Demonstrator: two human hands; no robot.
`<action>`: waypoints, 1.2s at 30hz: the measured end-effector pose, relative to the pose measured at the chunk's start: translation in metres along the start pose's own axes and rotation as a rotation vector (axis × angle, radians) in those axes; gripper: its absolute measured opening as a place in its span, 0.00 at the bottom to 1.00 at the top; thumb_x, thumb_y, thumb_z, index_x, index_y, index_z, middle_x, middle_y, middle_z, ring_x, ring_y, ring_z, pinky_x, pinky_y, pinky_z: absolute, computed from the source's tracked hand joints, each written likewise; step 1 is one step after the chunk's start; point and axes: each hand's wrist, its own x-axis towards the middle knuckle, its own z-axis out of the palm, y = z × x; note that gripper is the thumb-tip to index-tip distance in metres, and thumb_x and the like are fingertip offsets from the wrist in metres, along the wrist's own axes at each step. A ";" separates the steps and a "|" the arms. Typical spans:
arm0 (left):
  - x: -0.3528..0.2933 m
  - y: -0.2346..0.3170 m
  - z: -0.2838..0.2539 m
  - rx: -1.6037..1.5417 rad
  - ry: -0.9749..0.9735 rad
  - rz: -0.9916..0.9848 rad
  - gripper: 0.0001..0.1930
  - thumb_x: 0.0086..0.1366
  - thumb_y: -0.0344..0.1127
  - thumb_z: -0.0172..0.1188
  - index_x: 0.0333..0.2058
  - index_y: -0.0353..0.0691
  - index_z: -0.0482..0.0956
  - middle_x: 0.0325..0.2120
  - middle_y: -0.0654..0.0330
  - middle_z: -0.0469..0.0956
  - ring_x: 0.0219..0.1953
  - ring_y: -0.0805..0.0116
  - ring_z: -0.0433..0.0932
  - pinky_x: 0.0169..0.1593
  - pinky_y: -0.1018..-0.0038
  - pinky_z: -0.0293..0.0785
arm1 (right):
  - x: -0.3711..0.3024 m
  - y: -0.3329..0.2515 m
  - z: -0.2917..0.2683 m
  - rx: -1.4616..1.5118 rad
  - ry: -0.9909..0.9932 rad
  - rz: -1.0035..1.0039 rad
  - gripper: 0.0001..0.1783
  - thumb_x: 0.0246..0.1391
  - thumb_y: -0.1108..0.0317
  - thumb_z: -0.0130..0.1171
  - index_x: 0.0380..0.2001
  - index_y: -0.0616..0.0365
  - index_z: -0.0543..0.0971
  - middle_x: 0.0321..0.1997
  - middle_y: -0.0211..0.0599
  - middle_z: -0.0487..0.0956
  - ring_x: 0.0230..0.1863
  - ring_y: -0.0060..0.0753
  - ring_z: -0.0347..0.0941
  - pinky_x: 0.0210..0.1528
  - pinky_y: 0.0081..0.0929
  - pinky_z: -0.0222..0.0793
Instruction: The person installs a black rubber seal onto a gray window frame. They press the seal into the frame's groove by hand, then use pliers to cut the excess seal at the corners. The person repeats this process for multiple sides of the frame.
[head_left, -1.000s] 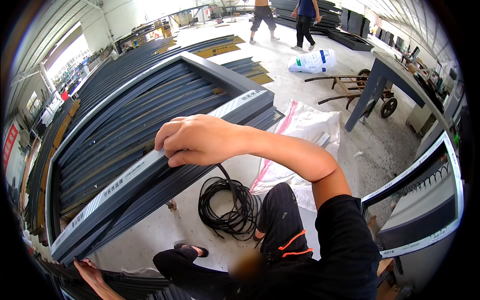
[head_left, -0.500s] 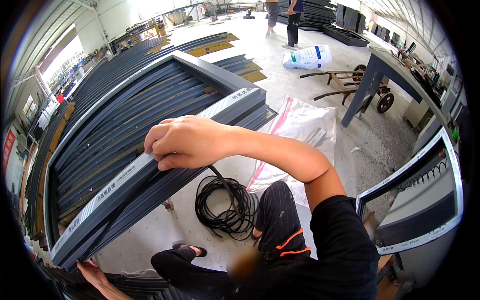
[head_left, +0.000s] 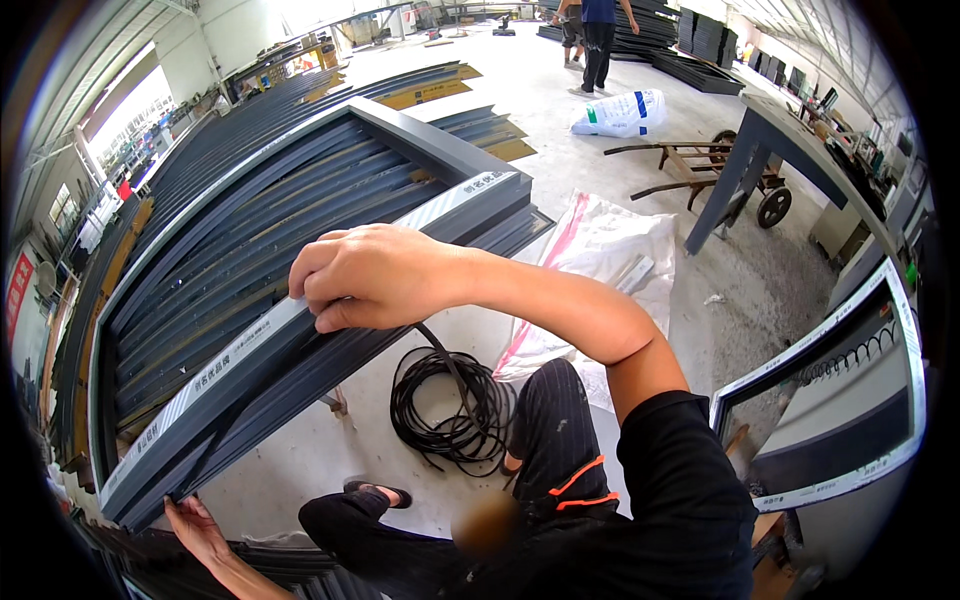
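Observation:
A large dark grey window frame (head_left: pixel 440 215) with pale protective film on its edges lies at a slant before me. A black rubber strip (head_left: pixel 222 432) runs loosely along its near side. Above that side's middle, my right hand (head_left: pixel 380 278) is closed, fingers curled down over the edge where the strip passes; the fingertips are partly hidden. My left hand (head_left: pixel 203 532) pinches the strip at the frame's near left corner. From beneath my right hand the strip leads down to a black coil (head_left: pixel 450 415) on the floor.
Long dark profiles (head_left: pixel 250 220) are stacked under and beyond the frame. A white sack (head_left: pixel 600 265) lies right of it, with a hand cart (head_left: pixel 690 165) and grey workbench (head_left: pixel 735 170) farther off. A smaller film-edged frame (head_left: pixel 840 490) stands at right. Two people (head_left: pixel 598 45) are at the back.
My left hand has shifted slightly up and right at the near corner. My right hand stays in nearly the same place. The people at the back have moved.

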 end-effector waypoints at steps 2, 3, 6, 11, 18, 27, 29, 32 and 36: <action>-0.002 -0.001 -0.003 -0.005 -0.013 -0.039 0.13 0.72 0.38 0.54 0.47 0.34 0.77 0.34 0.59 0.81 0.33 0.74 0.81 0.40 0.83 0.83 | -0.001 0.001 0.000 -0.006 0.001 -0.014 0.11 0.52 0.63 0.65 0.27 0.59 0.79 0.48 0.35 0.79 0.50 0.42 0.75 0.47 0.38 0.72; -0.008 0.003 0.005 -0.007 0.004 -0.075 0.13 0.72 0.37 0.54 0.47 0.34 0.77 0.35 0.58 0.81 0.34 0.74 0.81 0.40 0.83 0.83 | -0.002 0.001 0.000 -0.011 -0.001 -0.013 0.11 0.52 0.63 0.65 0.27 0.59 0.79 0.49 0.35 0.79 0.50 0.42 0.75 0.47 0.38 0.72; -0.011 -0.008 0.020 -0.036 -0.032 -0.104 0.13 0.72 0.37 0.54 0.47 0.34 0.77 0.36 0.58 0.82 0.35 0.74 0.82 0.41 0.83 0.83 | -0.004 0.002 -0.001 -0.032 -0.001 -0.015 0.11 0.51 0.62 0.65 0.27 0.58 0.80 0.49 0.34 0.79 0.50 0.42 0.75 0.46 0.38 0.72; -0.014 -0.013 0.021 -0.044 -0.173 -0.106 0.15 0.71 0.40 0.56 0.47 0.35 0.77 0.38 0.57 0.82 0.36 0.74 0.81 0.41 0.82 0.83 | -0.004 0.003 -0.002 -0.062 0.009 -0.048 0.10 0.50 0.61 0.66 0.25 0.55 0.80 0.49 0.33 0.78 0.49 0.40 0.75 0.46 0.38 0.72; -0.059 -0.040 0.063 0.008 -0.011 -0.123 0.15 0.72 0.41 0.54 0.46 0.33 0.74 0.30 0.56 0.78 0.31 0.65 0.80 0.41 0.67 0.82 | 0.003 -0.005 0.003 -0.136 -0.040 -0.064 0.07 0.46 0.65 0.68 0.27 0.54 0.82 0.51 0.38 0.78 0.52 0.44 0.75 0.51 0.40 0.71; -0.039 0.024 0.044 0.206 0.071 -0.128 0.18 0.69 0.43 0.55 0.31 0.30 0.75 0.27 0.48 0.81 0.29 0.59 0.85 0.31 0.73 0.83 | 0.014 -0.024 0.000 -0.022 -0.110 0.144 0.11 0.40 0.67 0.66 0.23 0.63 0.77 0.53 0.47 0.77 0.57 0.50 0.72 0.59 0.39 0.65; -0.020 0.034 0.012 0.195 0.157 -0.052 0.17 0.70 0.44 0.54 0.32 0.32 0.76 0.24 0.53 0.80 0.29 0.61 0.85 0.31 0.75 0.82 | 0.014 -0.023 0.002 -0.016 -0.105 0.138 0.11 0.41 0.67 0.67 0.23 0.63 0.77 0.54 0.47 0.77 0.58 0.50 0.71 0.60 0.40 0.63; -0.003 0.046 -0.011 0.176 0.148 -0.050 0.16 0.70 0.44 0.54 0.33 0.33 0.76 0.24 0.55 0.80 0.29 0.63 0.84 0.31 0.76 0.82 | 0.019 -0.021 0.006 -0.043 -0.086 0.104 0.11 0.42 0.67 0.67 0.23 0.63 0.77 0.56 0.47 0.77 0.58 0.50 0.71 0.60 0.42 0.63; 0.019 0.046 -0.023 0.169 0.141 -0.032 0.15 0.71 0.43 0.54 0.34 0.34 0.75 0.24 0.56 0.80 0.27 0.65 0.83 0.31 0.76 0.82 | 0.029 -0.036 0.010 -0.015 -0.163 0.167 0.10 0.39 0.69 0.67 0.23 0.63 0.77 0.57 0.48 0.76 0.59 0.50 0.71 0.60 0.40 0.63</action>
